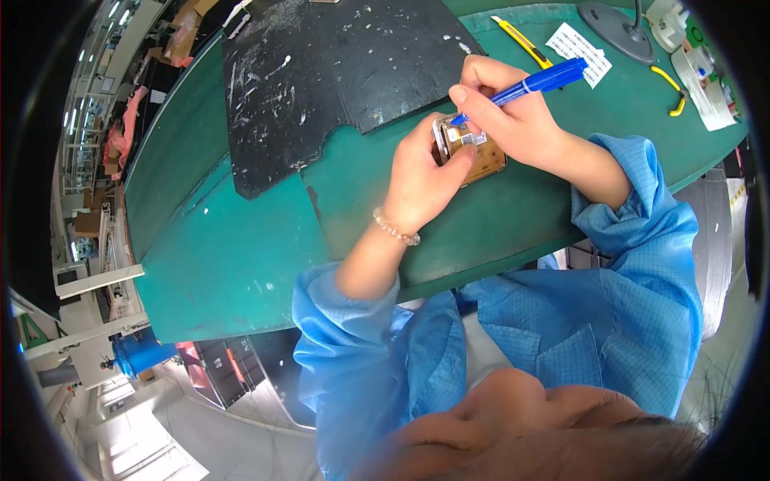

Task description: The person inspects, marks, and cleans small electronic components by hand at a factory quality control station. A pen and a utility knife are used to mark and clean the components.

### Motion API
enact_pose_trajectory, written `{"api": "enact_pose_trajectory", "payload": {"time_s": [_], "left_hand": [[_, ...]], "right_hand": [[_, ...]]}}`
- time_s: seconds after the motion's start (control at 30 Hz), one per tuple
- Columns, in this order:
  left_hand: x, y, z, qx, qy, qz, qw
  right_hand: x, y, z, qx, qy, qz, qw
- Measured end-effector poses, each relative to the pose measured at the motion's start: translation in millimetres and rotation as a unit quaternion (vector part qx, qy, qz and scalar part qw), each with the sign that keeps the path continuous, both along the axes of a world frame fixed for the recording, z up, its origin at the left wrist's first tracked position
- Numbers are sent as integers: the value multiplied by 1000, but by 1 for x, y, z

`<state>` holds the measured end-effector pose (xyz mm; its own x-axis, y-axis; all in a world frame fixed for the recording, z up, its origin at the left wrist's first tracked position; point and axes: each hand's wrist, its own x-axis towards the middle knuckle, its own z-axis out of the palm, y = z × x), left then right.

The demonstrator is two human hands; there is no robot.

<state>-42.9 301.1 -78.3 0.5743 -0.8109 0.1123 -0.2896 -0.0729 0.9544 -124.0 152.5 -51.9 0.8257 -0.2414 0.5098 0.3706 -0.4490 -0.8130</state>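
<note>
A small flat device [485,164], gold-brown with a pale frame and white labels on its face, rests at the green mat's middle. My left hand [427,172] grips its left side, thumb lying across the face; a beaded bracelet circles that wrist. In my right hand [513,120] is a blue pen [553,77], slanted with its tip down at the device's upper labelled end. Whether the tip touches the surface I cannot tell. My right fingers wrap the pen's barrel and partly hide the device's right edge.
A scuffed black board [297,88] covers the green mat [241,264] at the upper left. Beyond my right hand lie a yellow utility knife [523,44], white label sheets [579,50], a grey round stand base [616,32], a yellow-handled tool [680,104] and clear containers [706,92].
</note>
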Motion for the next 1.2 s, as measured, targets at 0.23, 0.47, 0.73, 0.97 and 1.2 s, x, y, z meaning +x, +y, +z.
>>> {"api": "enact_pose_trajectory", "payload": {"time_s": [0.23, 0.47, 0.73, 0.97, 1.2], "left_hand": [[11, 2, 0, -47, 118, -80, 989], [14, 14, 9, -90, 255, -104, 957], [16, 10, 2, -113, 227, -87, 963], [36, 12, 8, -154, 434, -168, 872], [6, 1, 20, -182, 514, -249, 800]], "right_hand": [[-7, -15, 9, 149, -3, 19, 989], [-20, -30, 20, 30, -15, -41, 999], [-27, -6, 24, -389, -1, 0, 921], [-16, -17, 13, -156, 15, 24, 987], [-13, 4, -4, 113, -32, 90, 989]]}}
